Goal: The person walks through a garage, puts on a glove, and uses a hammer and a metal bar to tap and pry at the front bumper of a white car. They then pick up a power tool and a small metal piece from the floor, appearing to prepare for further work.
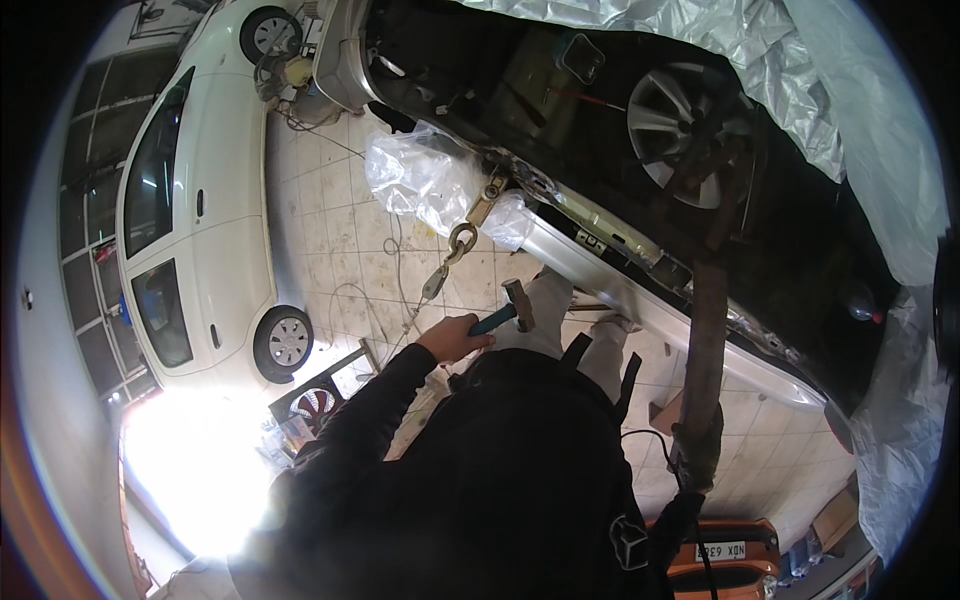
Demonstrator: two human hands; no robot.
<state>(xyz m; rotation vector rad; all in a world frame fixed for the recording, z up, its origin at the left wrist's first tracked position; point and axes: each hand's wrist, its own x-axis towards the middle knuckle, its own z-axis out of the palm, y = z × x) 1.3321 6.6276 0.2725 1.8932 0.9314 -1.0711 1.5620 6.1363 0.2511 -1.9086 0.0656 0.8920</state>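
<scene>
1. The left hand (455, 339) is closed around the handle of a hammer (508, 313).
2. The right hand (697, 455) is in shadow at a brown bar's (706, 345) lower end; I cannot tell its grip.
3. The hammer is over a pale trouser leg (548, 312), its long axis slanting right and slightly forward, head outermost.

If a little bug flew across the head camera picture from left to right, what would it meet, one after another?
White car → left hand → the head of the hammer in that hand → silver wheel.
</scene>
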